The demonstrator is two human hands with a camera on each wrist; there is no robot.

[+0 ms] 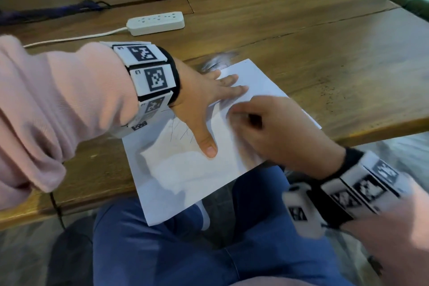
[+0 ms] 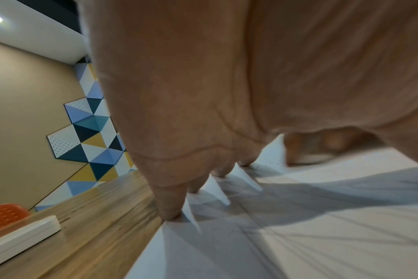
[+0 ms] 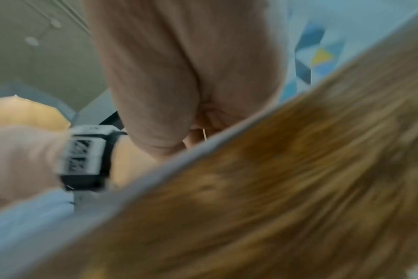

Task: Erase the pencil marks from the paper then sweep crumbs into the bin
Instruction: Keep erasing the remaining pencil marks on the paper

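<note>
The paper [image 1: 185,169] is white and lies slanted on the brown wooden worktop [image 1: 301,30], with its near corner hanging over the edge above the person's blue trousers [image 1: 162,251]. It looks a bit wrinkled, and some thin pencil marks [image 1: 178,130] show on it, just beside the left thumb. The left hand [image 1: 204,102] lies flat on the paper with its fingers straight and spread, pressing it down; in the left wrist view the fingertips [image 2: 170,213] touch the paper [image 2: 298,236] right at its far edge. The right hand [image 1: 274,132] is on the right part of the paper, close to the left fingers. Its fingers are curled and it is blurred. In the left wrist view something pale, maybe an eraser [image 2: 308,158], sits under its fingers against the sheet, but it is too blurry to be sure, so I cannot tell what the right hand holds. The right wrist view is very blurred and shows mostly the worktop [image 3: 298,179] and the edge of the paper [image 3: 36,217]. Both wrists wear bands with black and white square patterns [image 1: 151,72], and the left arm has a pink sleeve [image 1: 58,100]. Behind the paper, well apart from it, a white power strip [image 1: 155,23] lies on the worktop with its cord [image 1: 76,38] running off to the left. The left hand and arm cover part of the pencil marks.
</note>
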